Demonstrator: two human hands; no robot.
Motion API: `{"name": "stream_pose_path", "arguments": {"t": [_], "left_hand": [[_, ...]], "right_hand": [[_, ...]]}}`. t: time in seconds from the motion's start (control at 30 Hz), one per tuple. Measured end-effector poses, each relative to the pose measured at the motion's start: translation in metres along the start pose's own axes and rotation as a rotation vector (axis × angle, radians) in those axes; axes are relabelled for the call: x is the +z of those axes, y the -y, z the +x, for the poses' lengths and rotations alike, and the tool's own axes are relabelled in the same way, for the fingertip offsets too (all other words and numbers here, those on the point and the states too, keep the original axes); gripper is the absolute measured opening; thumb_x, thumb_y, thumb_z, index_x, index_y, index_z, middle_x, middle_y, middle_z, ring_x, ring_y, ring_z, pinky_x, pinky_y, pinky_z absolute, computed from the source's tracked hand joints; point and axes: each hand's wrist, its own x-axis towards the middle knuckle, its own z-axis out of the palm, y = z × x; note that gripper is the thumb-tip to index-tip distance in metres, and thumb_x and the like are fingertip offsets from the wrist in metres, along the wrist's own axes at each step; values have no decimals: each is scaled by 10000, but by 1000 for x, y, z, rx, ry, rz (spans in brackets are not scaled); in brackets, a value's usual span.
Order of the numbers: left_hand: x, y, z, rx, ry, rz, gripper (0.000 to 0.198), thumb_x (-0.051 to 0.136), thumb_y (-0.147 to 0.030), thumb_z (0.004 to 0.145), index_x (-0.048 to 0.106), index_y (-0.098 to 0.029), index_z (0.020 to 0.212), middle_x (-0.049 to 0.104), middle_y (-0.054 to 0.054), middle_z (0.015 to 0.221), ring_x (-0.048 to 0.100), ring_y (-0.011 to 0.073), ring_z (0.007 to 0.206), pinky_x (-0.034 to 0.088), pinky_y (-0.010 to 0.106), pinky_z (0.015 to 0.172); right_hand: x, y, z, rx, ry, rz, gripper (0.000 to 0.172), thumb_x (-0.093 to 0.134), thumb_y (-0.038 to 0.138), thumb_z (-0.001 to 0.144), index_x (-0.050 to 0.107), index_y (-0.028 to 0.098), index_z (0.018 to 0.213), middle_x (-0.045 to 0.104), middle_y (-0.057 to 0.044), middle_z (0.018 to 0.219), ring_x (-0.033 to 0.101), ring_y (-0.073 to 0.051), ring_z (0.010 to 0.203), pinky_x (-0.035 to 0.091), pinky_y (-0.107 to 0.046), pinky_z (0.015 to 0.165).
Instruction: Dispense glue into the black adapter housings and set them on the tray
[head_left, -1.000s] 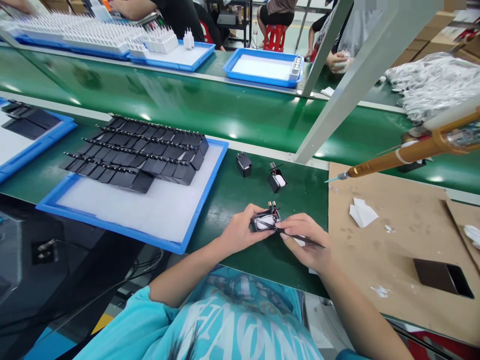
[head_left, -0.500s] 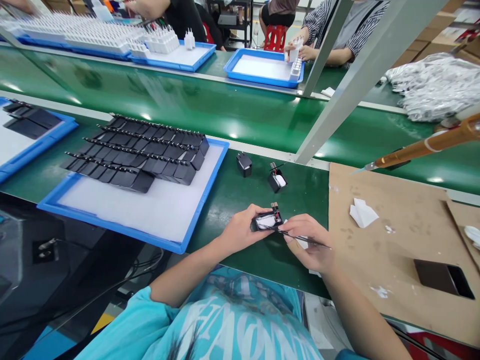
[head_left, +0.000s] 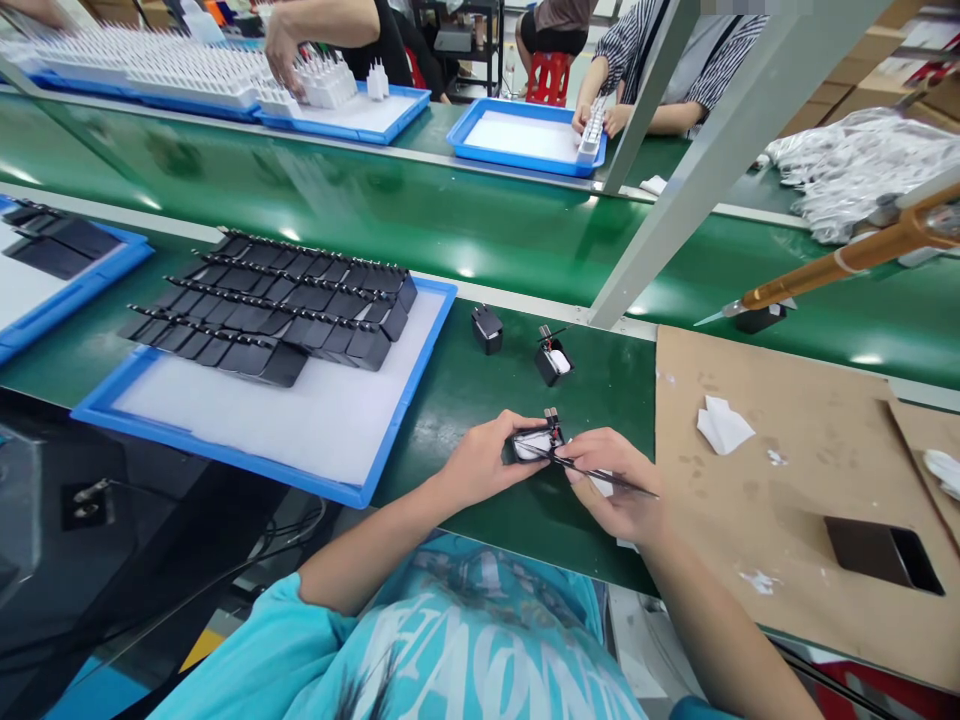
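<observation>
Between thumb and fingers, my left hand (head_left: pixel 480 458) grips an open black charger housing (head_left: pixel 531 445) with a white piece inside and metal prongs at its upper right. My right hand (head_left: pixel 616 480) is closed on dark tweezers (head_left: pixel 611 480), whose tips reach into the housing. Some white paper lies partly hidden under my right hand. Just beyond my hands stands another open black housing (head_left: pixel 553 362) with a white insert and red wire. To its left is a closed black charger (head_left: pixel 487 329) with its prongs up.
A blue tray (head_left: pixel 409 400) at left bears rows of black chargers (head_left: pixel 300 310). Cardboard (head_left: pixel 720 520) at right holds crumpled paper (head_left: pixel 724 425) and a dark phone-like object (head_left: pixel 883 555). An orange-brown dispenser (head_left: pixel 840 265) hangs above. A green conveyor (head_left: pixel 375 220) separates co-workers opposite.
My hands stay nearly in place, with the tweezer tips still in the housing. Across the conveyor, a co-worker's hand has moved onto the white chargers; another's hands have lowered into a tray. A dark item appears behind the dispenser.
</observation>
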Motion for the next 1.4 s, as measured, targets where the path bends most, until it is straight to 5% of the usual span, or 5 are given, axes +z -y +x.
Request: {"name": "stream_pose_path", "arguments": {"t": [0.23, 0.47, 0.63, 1.03, 1.4], "left_hand": [[-4, -3, 3, -60, 33, 10, 385, 696, -356, 805, 546, -220, 1132, 698, 34, 1084, 681, 194, 943, 511, 286, 801], [-30, -7, 0, -255, 158, 177, 276, 664, -381, 818, 555, -227, 1020, 673, 20, 1044, 640, 223, 943, 484, 322, 794], [-42, -12, 6, -319, 220, 100, 666, 698, -525, 765, 443, -259, 1319, 557, 62, 1355, 542, 266, 1224, 439, 381, 1002], [-17, 7, 18, 68, 112, 258, 218, 545, -180, 806, 610, -217, 1011, 700, 13, 951, 644, 168, 858, 498, 281, 792], [-35, -19, 5, 138, 287, 524, 461, 384, -316, 993, 380, -200, 1439, 642, 90, 1188, 533, 234, 1043, 440, 430, 941]], "right_hand": [[-3, -2, -3, 23, 6, 49, 311, 621, -8, 733, 604, 227, 936, 715, -63, 869, 666, -188, 791, 573, -360, 671], [-10, -14, -10, 360, -401, 184, 168, 626, 132, 822, 590, 245, 940, 650, -25, 931, 664, -141, 747, 575, -295, 605], [-11, -19, -11, 405, -387, 139, 123, 636, 179, 832, 598, 243, 930, 650, -28, 933, 660, -137, 758, 581, -284, 607], [-13, -27, -19, 427, -302, 87, 137, 631, 206, 849, 604, 263, 970, 650, -27, 967, 655, -146, 823, 579, -305, 681], [-12, -24, -16, 390, -306, 46, 123, 634, 212, 841, 636, 256, 955, 666, -23, 943, 655, -146, 821, 593, -298, 681]]}}
